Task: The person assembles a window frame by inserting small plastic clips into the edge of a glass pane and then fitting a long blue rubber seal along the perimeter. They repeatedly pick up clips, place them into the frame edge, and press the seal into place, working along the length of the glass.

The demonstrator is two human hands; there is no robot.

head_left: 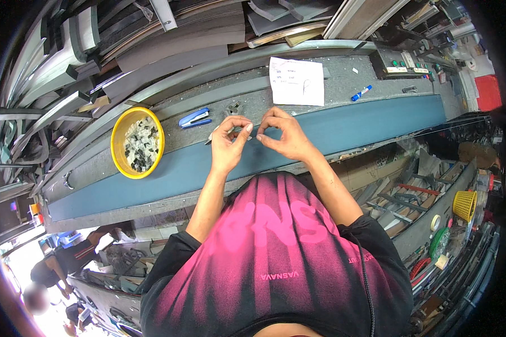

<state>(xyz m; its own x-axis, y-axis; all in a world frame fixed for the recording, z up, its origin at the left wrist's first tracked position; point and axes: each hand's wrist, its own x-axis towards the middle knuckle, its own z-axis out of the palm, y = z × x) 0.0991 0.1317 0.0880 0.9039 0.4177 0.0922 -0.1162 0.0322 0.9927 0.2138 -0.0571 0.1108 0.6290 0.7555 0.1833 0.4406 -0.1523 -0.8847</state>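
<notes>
Both hands are raised close together over a long blue-grey panel (pixel 343 129) that lies along the bench. My left hand (pixel 229 147) has thumb and fingertips pinched together; whatever they hold is too small to name. Facing it, my right hand (pixel 287 137) curls into a ring, its thumb and index fingertip nearly touching. Just behind the left hand lies a small greyish object (pixel 234 106), partly hidden by the fingers. A blue stapler (pixel 195 118) rests to its left. Farther left, a yellow bowl (pixel 114 147) contains many small translucent and black pieces (pixel 141 143).
A written paper sheet (pixel 297 82) and a blue marker (pixel 361 93) lie on the far side of the bench. At its right end sits a control box (pixel 399 64). Metal profiles (pixel 180 62) are stacked behind. Another person (pixel 67 261) is at lower left; a yellow basket (pixel 465 205) stands right.
</notes>
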